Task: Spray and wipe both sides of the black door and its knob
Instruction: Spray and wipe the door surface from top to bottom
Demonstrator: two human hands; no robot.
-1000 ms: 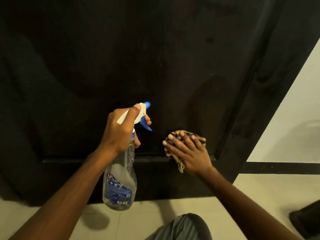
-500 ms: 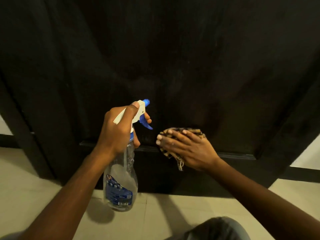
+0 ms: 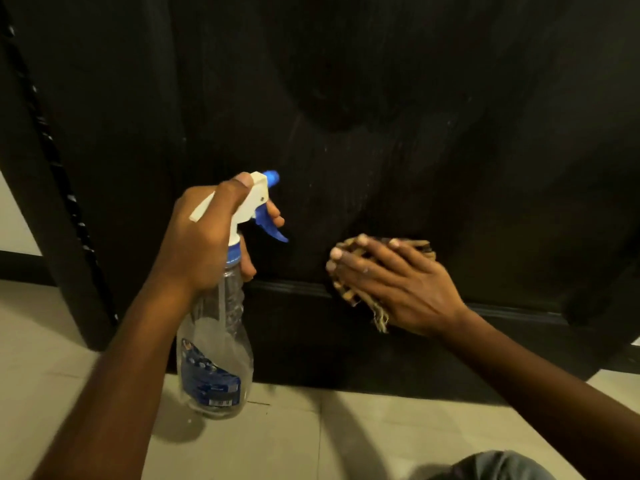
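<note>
Two bare hands in view, near the door's bottom edge. Nearest: a grey-clad knee [image 3: 498,467] at the lower frame edge, over pale floor tiles [image 3: 311,441]. Left hand [image 3: 207,237] is wrapped around the neck of a clear spray bottle [image 3: 214,358], thumb lying on the white head, one finger on the blue trigger [image 3: 272,225]; nozzle faces the door. Bottle label [image 3: 207,379] is blue with a barcode; its print is too blurred to read. Right hand [image 3: 391,282] lies flat, fingers spread, pressing a tan striped cloth [image 3: 356,292] against the black door [image 3: 381,116], just above the raised horizontal moulding [image 3: 294,287]. Faint pale specks on the panel above the cloth. Dark door frame [image 3: 45,168] stands at left. Knob not visible.
</note>
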